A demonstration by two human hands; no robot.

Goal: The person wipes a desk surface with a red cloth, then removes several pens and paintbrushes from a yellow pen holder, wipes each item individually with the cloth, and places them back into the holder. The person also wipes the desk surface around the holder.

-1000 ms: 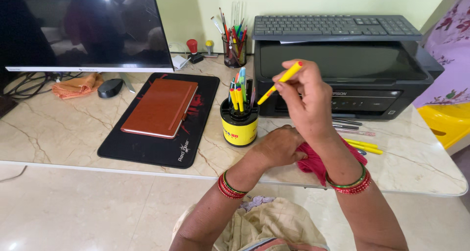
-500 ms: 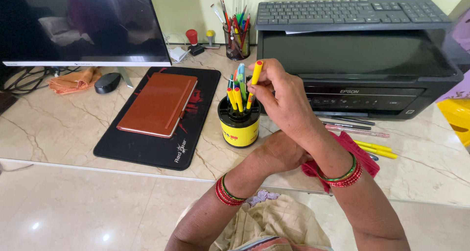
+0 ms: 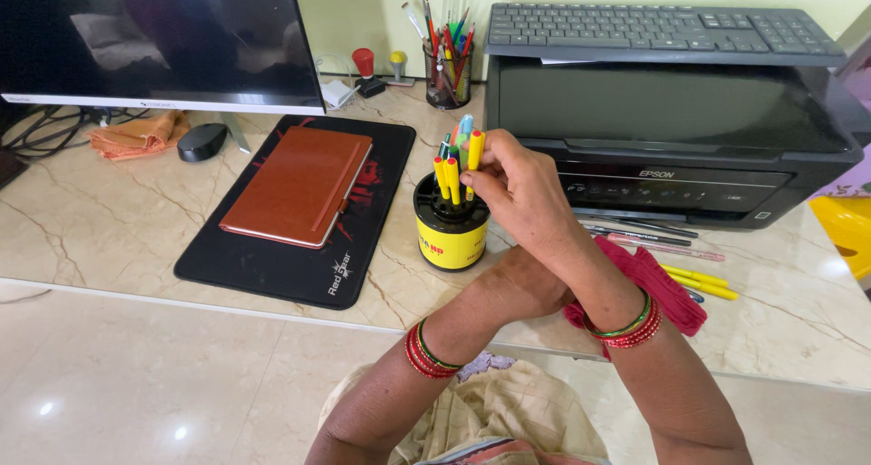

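Yellow pen [image 3: 474, 153] stands nearly upright in the right hand [image 3: 522, 197], pinched between thumb and fingertips at its lower half, with its tip going into the round yellow-and-black pen holder [image 3: 450, 234] on the counter [image 3: 118, 238]; I judge it light, stiff and a little smooth, so a narrow grip near the middle of the barrel should be enough; other yellow and green pens already stand in the holder; the holder carries a yellow label band around its side with red print; left of the holder lies a black mat [image 3: 290, 265] with a small white logo at its near corner, and a brown notebook [image 3: 299, 186] on it; right of the holder lies a red cloth [image 3: 667, 288], and the left hand [image 3: 526, 283] rests partly on it, its grip hidden, I cannot tell if it is closed; behind the holder is a black printer [image 3: 671, 138].
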